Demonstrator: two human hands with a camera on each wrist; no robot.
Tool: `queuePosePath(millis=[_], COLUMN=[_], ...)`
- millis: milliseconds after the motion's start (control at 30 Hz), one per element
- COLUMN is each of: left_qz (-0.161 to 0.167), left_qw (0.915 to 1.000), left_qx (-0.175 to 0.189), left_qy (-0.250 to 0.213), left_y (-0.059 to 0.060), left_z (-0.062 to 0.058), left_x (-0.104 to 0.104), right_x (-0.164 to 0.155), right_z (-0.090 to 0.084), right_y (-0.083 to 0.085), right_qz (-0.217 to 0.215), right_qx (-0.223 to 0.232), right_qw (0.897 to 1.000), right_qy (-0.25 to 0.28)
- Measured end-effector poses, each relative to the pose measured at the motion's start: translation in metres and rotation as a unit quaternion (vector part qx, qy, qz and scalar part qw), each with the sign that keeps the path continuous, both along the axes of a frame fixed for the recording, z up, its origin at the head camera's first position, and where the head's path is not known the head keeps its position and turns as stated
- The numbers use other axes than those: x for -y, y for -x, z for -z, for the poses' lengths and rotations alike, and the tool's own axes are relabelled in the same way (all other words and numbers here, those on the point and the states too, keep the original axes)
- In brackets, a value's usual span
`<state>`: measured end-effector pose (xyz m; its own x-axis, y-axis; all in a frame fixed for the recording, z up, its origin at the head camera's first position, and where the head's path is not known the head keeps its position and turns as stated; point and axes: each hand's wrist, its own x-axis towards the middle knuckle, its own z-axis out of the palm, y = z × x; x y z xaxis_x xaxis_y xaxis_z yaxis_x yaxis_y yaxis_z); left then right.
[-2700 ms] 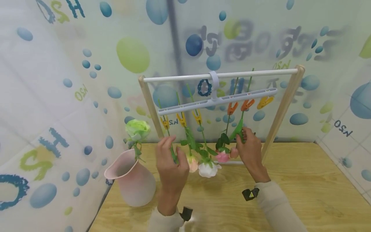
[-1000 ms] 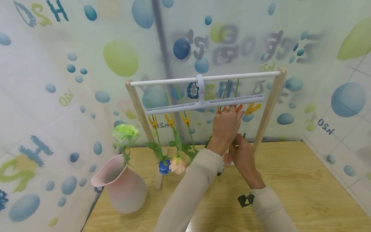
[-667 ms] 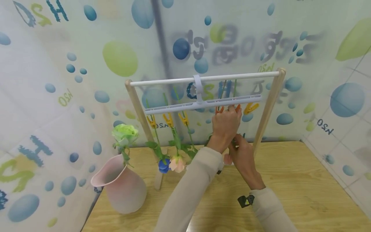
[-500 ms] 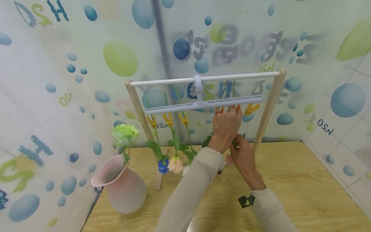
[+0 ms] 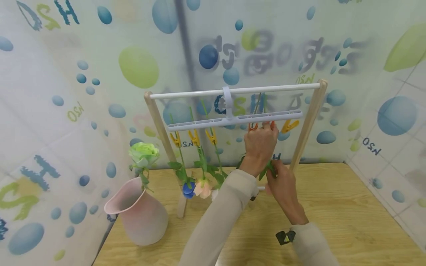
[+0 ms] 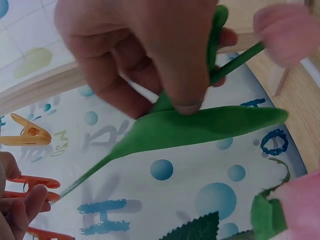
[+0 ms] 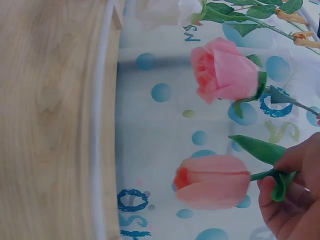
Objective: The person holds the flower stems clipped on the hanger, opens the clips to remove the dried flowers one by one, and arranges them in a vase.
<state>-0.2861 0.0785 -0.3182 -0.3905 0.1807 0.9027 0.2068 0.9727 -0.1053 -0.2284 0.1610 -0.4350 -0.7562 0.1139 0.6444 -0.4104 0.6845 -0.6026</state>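
Observation:
In the head view my left hand (image 5: pixel 261 147) is up under the grey hanger (image 5: pixel 213 122). It pinches an orange clothespin, whose orange grips (image 6: pixel 40 181) show between my fingers in the left wrist view. My right hand (image 5: pixel 282 181) is lower, gripping a pink tulip (image 7: pixel 215 181) by its green stem and leaf (image 6: pixel 200 129). The tulip's bloom points down, and its stem runs up to the pinched clothespin. Beside it hangs a pink rose (image 7: pixel 227 70), hidden behind my left arm in the head view.
Three yellow clothespins hold a blue flower (image 5: pixel 188 190), a peach flower (image 5: pixel 203 188) and a white one (image 5: pixel 215 194) at left. A yellow clothespin (image 5: pixel 289 126) hangs at the right end. A pink vase (image 5: pixel 146 218) with a green flower (image 5: pixel 144 155) stands left of the wood-framed rack (image 5: pixel 309 125).
My left hand has crossed from the left flowers to the orange clothespin. Lately my right hand has shifted slightly down and right with the tulip, and the stem's top has sunk and moved left.

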Motion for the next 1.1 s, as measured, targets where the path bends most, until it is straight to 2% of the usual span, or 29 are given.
queuePosePath(millis=[233, 433, 533, 733, 833, 1000, 1100], left_qz=[0.014, 0.023, 0.037, 0.094, 0.132, 0.184, 0.204], left_qw=[0.9998, 0.9994, 0.9986, 0.9936, 0.9894, 0.9820, 0.9782], left_qx=[-0.015, 0.015, 0.028, 0.062, 0.060, 0.036, 0.032], left_qy=[-0.007, 0.022, 0.023, 0.011, -0.006, -0.022, -0.027], left_y=[0.000, -0.004, -0.005, -0.011, -0.016, -0.029, -0.040], left_z=[0.001, 0.002, 0.000, 0.002, 0.007, 0.023, 0.036], left_x=[0.001, 0.004, 0.007, 0.016, 0.024, 0.043, 0.055], right_x=[-0.001, -0.002, -0.002, -0.005, -0.007, -0.012, -0.016], right_z=[0.010, 0.009, 0.009, 0.013, 0.014, 0.017, 0.020], right_y=[-0.005, -0.010, -0.012, -0.015, -0.016, -0.019, -0.021], right_qz=[0.009, 0.013, 0.015, 0.028, 0.033, 0.041, 0.051], right_qx=[0.048, 0.097, 0.117, 0.135, 0.147, 0.154, 0.157], right_qw=[0.999, 0.994, 0.991, 0.986, 0.983, 0.979, 0.976], right_qy=[-0.009, -0.042, -0.065, -0.098, -0.106, -0.126, -0.140])
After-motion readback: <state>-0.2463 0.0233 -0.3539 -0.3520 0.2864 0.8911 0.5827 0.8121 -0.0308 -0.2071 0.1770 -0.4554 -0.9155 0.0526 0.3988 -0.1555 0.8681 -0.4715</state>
